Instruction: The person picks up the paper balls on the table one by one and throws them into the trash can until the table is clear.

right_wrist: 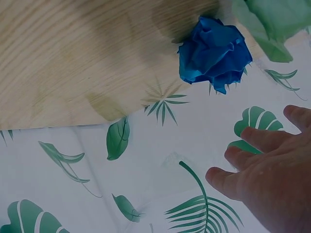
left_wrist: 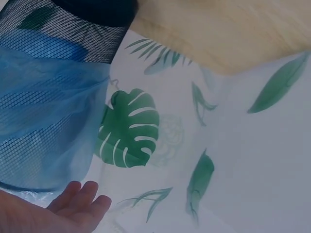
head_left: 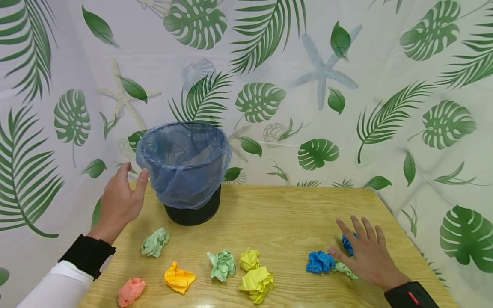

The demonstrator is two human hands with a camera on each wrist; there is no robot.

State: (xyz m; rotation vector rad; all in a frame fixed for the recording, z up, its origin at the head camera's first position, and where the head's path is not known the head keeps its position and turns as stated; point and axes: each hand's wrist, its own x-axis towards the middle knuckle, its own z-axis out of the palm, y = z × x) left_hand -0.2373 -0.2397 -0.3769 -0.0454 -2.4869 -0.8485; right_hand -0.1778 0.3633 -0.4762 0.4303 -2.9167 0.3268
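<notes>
My left hand [head_left: 122, 199] is raised beside the left side of a black mesh wastebasket [head_left: 192, 216], thumb and fingers apart with nothing between them. A translucent blue bin liner [head_left: 185, 179] is folded over the basket's rim; in the left wrist view my fingertips show close to that liner [left_wrist: 53, 131]. With fingers spread, my right hand [head_left: 367, 259] hovers at the right of the table. Partly behind it are a crumpled blue paper ball [head_left: 347, 244] and a light green one [head_left: 344, 268]. Another blue paper ball [head_left: 319, 262] lies just left of my right thumb.
Across the front of the wooden table [head_left: 285, 214] lie a pink paper ball [head_left: 131, 291], an orange one [head_left: 179, 278], two light green ones and two yellow ones [head_left: 257, 282]. A leaf-printed cloth [head_left: 285, 124] hangs behind the table and along its sides.
</notes>
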